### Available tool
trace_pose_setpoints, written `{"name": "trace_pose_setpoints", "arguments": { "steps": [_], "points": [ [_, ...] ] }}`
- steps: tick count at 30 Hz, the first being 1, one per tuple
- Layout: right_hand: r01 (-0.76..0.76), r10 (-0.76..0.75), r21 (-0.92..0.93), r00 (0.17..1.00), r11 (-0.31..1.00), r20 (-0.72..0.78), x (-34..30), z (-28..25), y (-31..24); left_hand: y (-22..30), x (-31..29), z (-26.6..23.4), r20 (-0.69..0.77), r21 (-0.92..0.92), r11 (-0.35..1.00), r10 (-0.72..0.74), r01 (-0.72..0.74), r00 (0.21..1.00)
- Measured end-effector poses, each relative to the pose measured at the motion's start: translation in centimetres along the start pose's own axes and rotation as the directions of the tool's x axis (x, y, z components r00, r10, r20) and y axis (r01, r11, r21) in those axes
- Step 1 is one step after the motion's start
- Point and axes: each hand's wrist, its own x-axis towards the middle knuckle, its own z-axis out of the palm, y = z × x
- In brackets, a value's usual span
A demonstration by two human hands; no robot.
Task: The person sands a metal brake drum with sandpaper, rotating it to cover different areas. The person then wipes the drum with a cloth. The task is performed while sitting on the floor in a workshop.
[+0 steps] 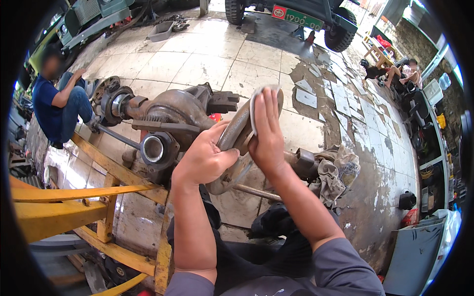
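Note:
My left hand (205, 155) is closed around the near left edge of a round, grey-brown metal part (235, 129), its thumb lying across the front. The part is tilted up in front of me, and its lower curve shows below my hands. My right hand (267, 130) lies along the part's right side with its fingers straight and together, pressing a thin pale sheet (254, 106) against the metal. Whether the sheet is cloth or abrasive paper I cannot tell. Just beyond my left hand rests a greasy axle housing (173, 108) with a round bulge.
A yellow metal frame (64, 212) stands at my left. A crumpled rag (328, 175) lies by the axle's right end. A person in blue (54, 101) squats at the far left; another person (412, 74) sits far right. Broken tiles (306, 97) lie on the floor ahead.

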Motion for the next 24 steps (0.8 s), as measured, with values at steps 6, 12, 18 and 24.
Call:
{"name": "trace_pose_setpoints", "arguments": {
  "steps": [6, 12, 18, 24],
  "points": [
    [0.018, -0.018, -0.035, 1.000, 0.999, -0.014, 0.7, -0.1, 0.3, 0.0, 0.2, 0.1, 0.016, -0.078, 0.997, -0.010, 0.011, 1.000],
    [0.057, -0.056, -0.026, 0.998, 0.998, 0.026, -0.5, -0.1, -0.7, -0.1, 0.1, 0.0, 0.009, -0.081, 0.997, 0.015, -0.014, 1.000],
    [0.036, -0.033, -0.050, 0.997, 0.998, 0.072, 2.0, -0.8, 0.4, 0.1, 0.3, -0.2, 0.032, -0.097, 0.995, 0.002, 0.002, 0.999],
    [0.103, -0.098, -0.054, 0.991, 0.993, 0.089, 0.1, -0.5, 0.5, 0.2, 0.1, 0.0, -0.019, -0.049, 0.998, 0.024, -0.025, 1.000]
  ]
}}
